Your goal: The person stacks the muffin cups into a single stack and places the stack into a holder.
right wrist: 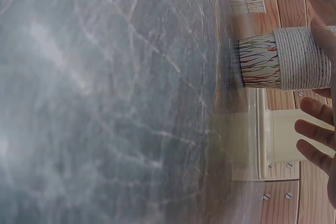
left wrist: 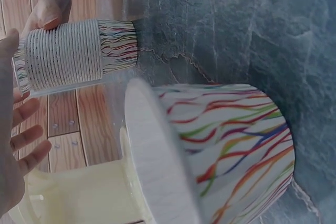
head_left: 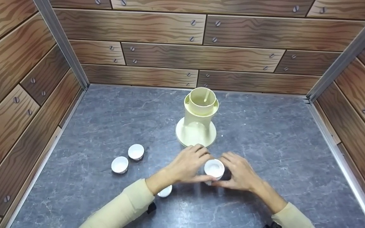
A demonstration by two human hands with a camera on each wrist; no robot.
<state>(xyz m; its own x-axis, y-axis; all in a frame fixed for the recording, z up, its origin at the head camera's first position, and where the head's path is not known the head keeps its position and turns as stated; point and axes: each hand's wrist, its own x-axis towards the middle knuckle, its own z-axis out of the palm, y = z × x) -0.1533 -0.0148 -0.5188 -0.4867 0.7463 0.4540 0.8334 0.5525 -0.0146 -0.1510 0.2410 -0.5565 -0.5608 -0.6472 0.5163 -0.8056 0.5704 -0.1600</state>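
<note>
Head view taken as clock face, 12 o'clock farthest from the person. Cup stack (head_left: 214,167) at centre: nested white paper cups, multicoloured wavy lines on the lowest, upright, mouths up. Base at or just above the table; contact cannot be told.

Left hand (head_left: 189,165), 9 o'clock of stack: thumb and forefinger clasped about its upper part, remaining fingers spread. Right hand (head_left: 240,172), 3 o'clock: same clasp from the opposite side, remaining fingers spread. The thumbs lie close together on the 6 o'clock side.

Near cup (head_left: 165,191), at 8 o'clock of stack, upright, partly hidden by the left forearm; same line pattern. Farther out, two more upright cups stand near each other: outer cup (head_left: 119,165) at 9 o'clock, inner cup (head_left: 136,152) between 9 and 10.

Pale yellow stand (head_left: 198,122), between 11 and 12 o'clock: round base, upright tube, top end uncovered.

Surface: dark grey marbled table (head_left: 265,133). Beyond: wood-plank-patterned walls (head_left: 157,28), metal corner posts (head_left: 61,43).
</note>
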